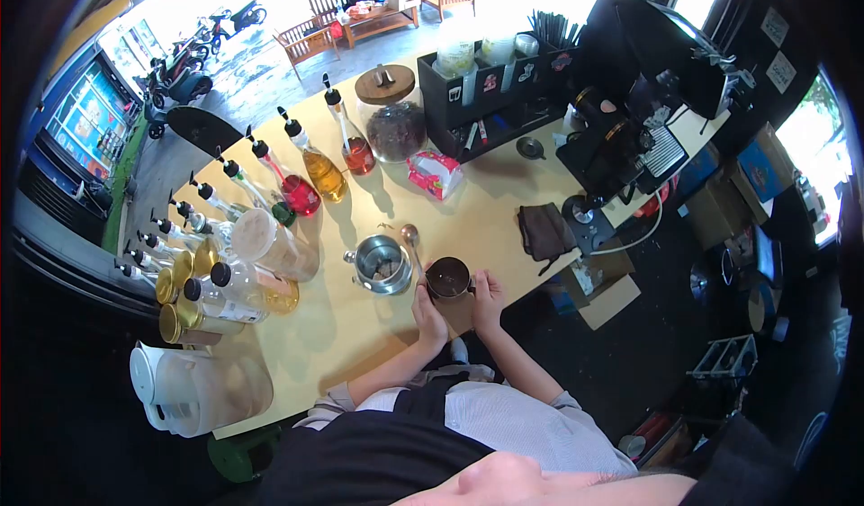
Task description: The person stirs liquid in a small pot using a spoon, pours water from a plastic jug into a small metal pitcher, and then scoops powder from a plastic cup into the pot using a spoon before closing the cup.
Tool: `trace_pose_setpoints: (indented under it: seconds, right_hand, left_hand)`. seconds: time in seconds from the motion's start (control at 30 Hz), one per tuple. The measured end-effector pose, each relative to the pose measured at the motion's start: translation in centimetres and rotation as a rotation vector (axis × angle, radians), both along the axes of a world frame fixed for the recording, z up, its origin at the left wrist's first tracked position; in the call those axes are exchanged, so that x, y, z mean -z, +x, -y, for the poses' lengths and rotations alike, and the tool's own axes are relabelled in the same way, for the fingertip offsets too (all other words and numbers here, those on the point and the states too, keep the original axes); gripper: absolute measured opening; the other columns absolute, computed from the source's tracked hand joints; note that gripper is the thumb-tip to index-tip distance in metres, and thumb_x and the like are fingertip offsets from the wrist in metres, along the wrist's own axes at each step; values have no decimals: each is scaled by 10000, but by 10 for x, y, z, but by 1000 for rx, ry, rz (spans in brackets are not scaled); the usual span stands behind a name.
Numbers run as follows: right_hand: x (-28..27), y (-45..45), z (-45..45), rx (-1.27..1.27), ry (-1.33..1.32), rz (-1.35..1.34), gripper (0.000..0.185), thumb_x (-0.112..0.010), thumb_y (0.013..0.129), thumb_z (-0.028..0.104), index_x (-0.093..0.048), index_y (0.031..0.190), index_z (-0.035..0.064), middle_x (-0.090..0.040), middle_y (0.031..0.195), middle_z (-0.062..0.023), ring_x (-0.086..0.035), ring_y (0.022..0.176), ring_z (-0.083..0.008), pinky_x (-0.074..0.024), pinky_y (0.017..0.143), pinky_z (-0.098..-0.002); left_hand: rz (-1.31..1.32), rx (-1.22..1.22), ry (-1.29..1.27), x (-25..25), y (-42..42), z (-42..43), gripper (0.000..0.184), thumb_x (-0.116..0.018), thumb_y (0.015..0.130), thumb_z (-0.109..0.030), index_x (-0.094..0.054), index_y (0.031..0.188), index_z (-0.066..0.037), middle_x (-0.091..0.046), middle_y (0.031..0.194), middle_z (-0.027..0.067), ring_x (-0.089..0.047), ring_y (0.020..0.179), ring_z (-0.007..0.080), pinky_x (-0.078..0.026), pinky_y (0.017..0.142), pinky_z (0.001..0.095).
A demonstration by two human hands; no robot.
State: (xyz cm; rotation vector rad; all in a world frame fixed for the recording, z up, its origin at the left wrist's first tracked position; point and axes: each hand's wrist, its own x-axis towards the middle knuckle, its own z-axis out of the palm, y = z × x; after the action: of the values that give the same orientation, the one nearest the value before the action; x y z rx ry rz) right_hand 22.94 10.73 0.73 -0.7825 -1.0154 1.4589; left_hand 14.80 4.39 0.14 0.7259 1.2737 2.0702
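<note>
A dark cup (448, 281) with some dark content at its bottom stands upright near the front edge of the wooden counter. My left hand (430, 317) is closed against the cup's left side, and my right hand (488, 301) grips it at the handle on the right. Just left of the cup is a steel milk pitcher (382, 277), its opening facing up. Between the two lies a spoon (410, 235) with a copper-coloured bowl, its handle pointing toward my left hand.
Syrup bottles with pump tops (297, 196) line the counter's far left edge, with lidded jars and a white-lidded pitcher (193, 389) nearer me. A pink-and-white packet (435, 175), a brown cloth (545, 233), a black cup organizer (486, 88) and an espresso machine (621, 137) occupy the back and right.
</note>
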Motion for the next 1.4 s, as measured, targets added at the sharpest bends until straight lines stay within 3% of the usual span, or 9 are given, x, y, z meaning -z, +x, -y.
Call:
trace_pose_setpoints:
  seconds: [0.6,0.67,0.8,0.87,0.97,1.03,1.17,1.27,1.4]
  right_hand:
    - [-2,-15,-78,-106,-59,104,331,-492,967,135,-394,658,70,-352,636,63,-305,616,-40,-283,556,-233]
    - [0,-8,-81,-172,-10,149,199,-478,968,219,-542,860,64,-529,793,0,-482,746,-71,-378,681,-217]
    - [-17,-4,-79,34,165,364,218,-441,948,238,-499,1061,61,-518,1066,-91,-483,1022,-154,-355,874,-271]
    - [-26,-5,-73,172,293,269,372,-442,905,297,-410,1194,65,-405,1277,-151,-376,1212,-235,-277,995,-345]
    - [-59,-16,-63,239,524,111,446,-507,836,279,-370,1192,48,-381,1280,-204,-349,1230,-299,-249,1014,-424]
    - [-75,-30,-48,250,560,21,466,-532,820,275,-364,1195,54,-380,1270,-218,-360,1221,-312,-256,1014,-438]
    - [-91,-58,-7,240,800,-159,456,-588,796,249,-382,1156,61,-411,1227,-213,-422,1137,-319,-323,975,-450]
    - [-91,-79,43,104,901,-279,374,-590,810,185,-408,1113,63,-461,1127,-192,-479,1003,-329,-393,884,-436]
    - [-94,-100,90,-558,939,-185,320,-579,814,46,-432,1098,36,-523,1109,-216,-538,979,-320,-440,842,-413]
  left_hand:
    - [114,-206,-52,26,-9,-82,511,-225,1031,-302,-357,1383,42,-406,1410,148,-376,1314,224,-265,1102,340]
    - [112,-186,-52,18,-3,-74,519,-210,1031,-296,-320,1404,48,-373,1436,151,-345,1338,225,-244,1112,336]
    - [59,-144,-108,1,9,-41,506,-199,1026,-271,-356,1375,60,-395,1420,163,-347,1339,237,-231,1118,335]
    - [7,-95,-163,-5,15,-17,497,-195,1022,-250,-410,1336,70,-434,1390,172,-365,1329,249,-230,1118,336]
    - [-36,-52,-227,-18,15,15,497,-192,1018,-228,-465,1297,80,-472,1361,182,-383,1319,262,-229,1119,336]
    - [-22,39,-270,-26,6,37,501,-218,1015,-234,-598,1113,78,-607,1169,179,-545,1138,249,-371,1018,337]
    - [-163,-23,-124,-29,-23,69,510,-237,1014,-240,-647,972,61,-658,987,145,-608,933,202,-453,879,323]
    - [-194,-143,-131,-42,-51,93,523,-247,1019,-269,-655,930,46,-657,917,121,-598,848,176,-461,817,317]
    - [-120,-296,-186,-53,-95,118,551,-278,1021,-361,-646,963,45,-660,923,103,-581,843,164,-455,808,316]
